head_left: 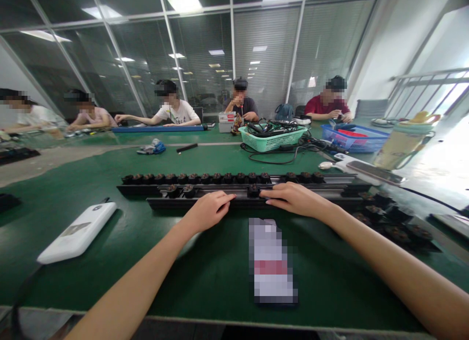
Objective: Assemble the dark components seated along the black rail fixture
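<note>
A long black rail (172, 203) lies across the green table, with two black round parts in its channel at the left. Another black round part (253, 190) sits in the channel between my hands. My left hand (210, 209) is closed at the rail's front wall, index finger reaching along it and the other fingers curled. My right hand (293, 198) comes in from the right, its fingers apart and their tips beside the single round part. Behind lies a second black rail (128, 188) bearing a row of several similar round parts.
A phone (273, 262) lies in front of me, a white power bank (78, 232) to the left. Loose round parts (399, 223) cluster at right. Farther back are a green basket (271, 140) of cables, a blue basket (357, 142) and several people seated across the table.
</note>
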{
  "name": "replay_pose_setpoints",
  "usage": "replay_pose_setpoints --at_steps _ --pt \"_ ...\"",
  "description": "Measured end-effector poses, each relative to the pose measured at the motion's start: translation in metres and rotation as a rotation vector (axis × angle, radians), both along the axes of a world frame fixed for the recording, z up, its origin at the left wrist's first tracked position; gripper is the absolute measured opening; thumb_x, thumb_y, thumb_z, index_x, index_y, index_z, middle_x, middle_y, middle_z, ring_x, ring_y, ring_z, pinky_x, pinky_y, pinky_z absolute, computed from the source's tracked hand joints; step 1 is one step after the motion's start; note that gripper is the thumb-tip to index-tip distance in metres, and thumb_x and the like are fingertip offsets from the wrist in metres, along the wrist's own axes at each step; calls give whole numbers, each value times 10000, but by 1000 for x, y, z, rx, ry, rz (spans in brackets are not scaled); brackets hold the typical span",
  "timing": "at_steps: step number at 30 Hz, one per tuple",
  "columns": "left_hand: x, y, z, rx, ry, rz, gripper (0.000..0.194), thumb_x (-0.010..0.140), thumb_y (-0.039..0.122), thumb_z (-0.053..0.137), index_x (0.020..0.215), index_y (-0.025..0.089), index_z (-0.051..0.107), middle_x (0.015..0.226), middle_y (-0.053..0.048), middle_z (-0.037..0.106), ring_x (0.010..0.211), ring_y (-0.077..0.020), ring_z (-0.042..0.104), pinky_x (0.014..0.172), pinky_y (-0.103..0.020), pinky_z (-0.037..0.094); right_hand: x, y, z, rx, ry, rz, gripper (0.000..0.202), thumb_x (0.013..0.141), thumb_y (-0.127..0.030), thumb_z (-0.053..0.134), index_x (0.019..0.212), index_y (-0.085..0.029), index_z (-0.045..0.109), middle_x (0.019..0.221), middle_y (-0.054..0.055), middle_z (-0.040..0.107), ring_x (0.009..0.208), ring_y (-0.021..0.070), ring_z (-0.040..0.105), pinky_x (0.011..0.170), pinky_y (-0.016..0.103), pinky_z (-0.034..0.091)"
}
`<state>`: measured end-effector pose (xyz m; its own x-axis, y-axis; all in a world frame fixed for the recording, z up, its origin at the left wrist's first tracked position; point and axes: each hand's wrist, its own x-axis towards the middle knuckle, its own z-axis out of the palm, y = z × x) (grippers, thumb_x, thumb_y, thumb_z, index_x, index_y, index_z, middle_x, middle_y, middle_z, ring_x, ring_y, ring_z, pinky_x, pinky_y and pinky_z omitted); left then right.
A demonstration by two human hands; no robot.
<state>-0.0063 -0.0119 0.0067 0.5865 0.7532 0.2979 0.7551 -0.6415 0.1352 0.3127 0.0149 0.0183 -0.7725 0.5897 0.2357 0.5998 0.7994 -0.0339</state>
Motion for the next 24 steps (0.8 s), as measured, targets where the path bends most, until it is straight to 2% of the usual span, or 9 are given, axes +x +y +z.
replay_pose_setpoints --at_steps 11,24 --pt "0 0 1 2 7 -17 427 1024 247 416 1369 133 640 1186 -128 714 1090 -238 675 997 -403 529 3 -2 1 0 46 -9 429 1066 -423 416 1372 -263 671 993 84 738 907 217 691 832 312 489" --pt "0 1 -1 -3 -19 -12 416 1026 257 427 1369 161 643 1166 -112 717 1059 -221 680 971 -368 525 11 -1 2 -8 19 -16 444 1071 -436 395 1392 -276 656 1006 78 739 943 221 694 861 323 492"
